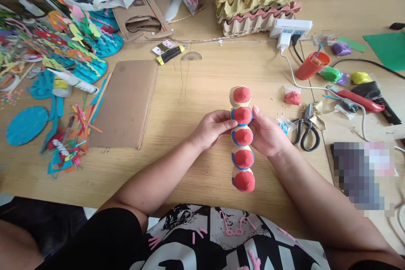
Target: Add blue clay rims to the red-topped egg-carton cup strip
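A strip cut from an egg carton (243,136) hangs between my two hands above the table, its length running toward my body. Red clay covers its several domes, and blue edging rings most of them; the farthest dome shows red with a bare tan rim. My left hand (212,128) pinches the strip's left edge near the second dome, thumb on top. On the opposite side, my right hand (268,133) has its fingers behind the strip and its thumb at the edge. Close to the right hand lie a small bag of blue clay (286,125) and black-handled scissors (306,128).
Cardboard (123,101) lies left, beside colourful craft pieces and a glue bottle (76,81). Egg trays (256,0) are stacked at the back. A power strip (292,28), red cup (312,66) and bagged red clay (292,96) sit right, with a white cable (332,93) crossing there.
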Action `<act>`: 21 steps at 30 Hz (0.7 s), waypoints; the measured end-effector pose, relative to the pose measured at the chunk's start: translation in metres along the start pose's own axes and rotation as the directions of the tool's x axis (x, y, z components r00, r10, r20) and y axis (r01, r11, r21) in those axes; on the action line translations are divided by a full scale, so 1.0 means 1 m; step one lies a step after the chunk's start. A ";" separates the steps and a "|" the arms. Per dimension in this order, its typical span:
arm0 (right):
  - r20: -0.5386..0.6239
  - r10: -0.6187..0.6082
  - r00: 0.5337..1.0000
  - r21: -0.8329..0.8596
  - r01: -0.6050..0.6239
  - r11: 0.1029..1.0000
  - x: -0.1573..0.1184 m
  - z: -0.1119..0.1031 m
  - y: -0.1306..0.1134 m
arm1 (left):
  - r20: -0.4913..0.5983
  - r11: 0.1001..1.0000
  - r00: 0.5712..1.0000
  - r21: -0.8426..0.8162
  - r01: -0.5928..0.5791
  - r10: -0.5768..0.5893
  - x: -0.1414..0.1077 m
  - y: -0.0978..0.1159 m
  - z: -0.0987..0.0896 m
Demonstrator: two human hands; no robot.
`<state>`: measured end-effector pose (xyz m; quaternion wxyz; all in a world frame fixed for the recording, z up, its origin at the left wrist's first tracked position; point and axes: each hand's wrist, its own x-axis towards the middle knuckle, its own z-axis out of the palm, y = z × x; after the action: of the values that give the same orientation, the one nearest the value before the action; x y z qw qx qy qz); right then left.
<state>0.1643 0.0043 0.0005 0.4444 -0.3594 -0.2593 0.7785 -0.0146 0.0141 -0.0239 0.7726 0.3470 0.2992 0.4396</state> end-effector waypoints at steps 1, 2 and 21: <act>0.026 -0.022 0.999 -0.021 0.022 1.000 0.000 0.000 0.000 | -0.011 1.000 1.000 -0.009 -0.010 0.010 0.000 0.000 0.000; 0.056 -0.043 0.998 -0.043 0.045 0.998 0.000 0.000 0.000 | -0.018 1.000 1.000 -0.020 -0.021 0.020 0.000 0.001 0.000; 0.068 -0.075 0.995 -0.059 0.079 0.995 -0.003 0.000 0.006 | -0.043 0.999 0.999 -0.039 -0.034 0.032 -0.004 0.005 0.006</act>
<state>0.1626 -0.0013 -0.0025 0.4541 -0.3367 -0.3112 0.7639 -0.0137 0.0110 -0.0158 0.7654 0.3273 0.3009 0.4653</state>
